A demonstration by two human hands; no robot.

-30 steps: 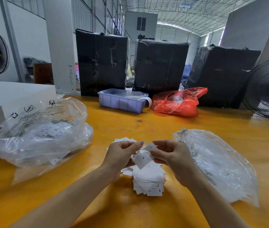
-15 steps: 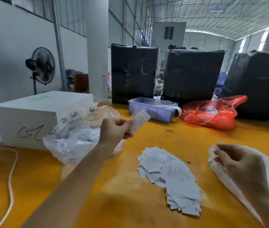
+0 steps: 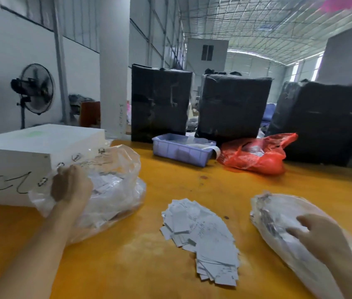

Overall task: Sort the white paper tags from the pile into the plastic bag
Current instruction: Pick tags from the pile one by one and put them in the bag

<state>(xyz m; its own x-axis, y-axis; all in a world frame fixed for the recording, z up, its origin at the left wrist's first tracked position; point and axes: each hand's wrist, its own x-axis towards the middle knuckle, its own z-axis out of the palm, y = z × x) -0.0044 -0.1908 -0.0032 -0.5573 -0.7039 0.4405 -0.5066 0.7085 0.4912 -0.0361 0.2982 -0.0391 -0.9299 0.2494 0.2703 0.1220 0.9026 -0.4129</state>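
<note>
Left hand (image 3: 70, 186) at the mouth of the left plastic bag (image 3: 114, 190), fingers curled; blur hides whether it grips a tag. Right hand (image 3: 319, 236) rests relaxed on the second clear bag (image 3: 278, 214). Pile of tags (image 3: 201, 236) lies between both hands on the yellow table (image 3: 192, 182), long axis running toward the wearer, slightly nearer the right hand. Thin matte paper slips; crinkled glossy film.

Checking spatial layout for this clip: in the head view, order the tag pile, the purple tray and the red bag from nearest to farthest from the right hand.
Measured from the right hand, which rests on a clear bag:
1. Pile of white tags, on the table just to its left.
2. Red bag, farther back, near the black bales.
3. Purple tray, back and left of the red bag; close to it in rank.
</note>
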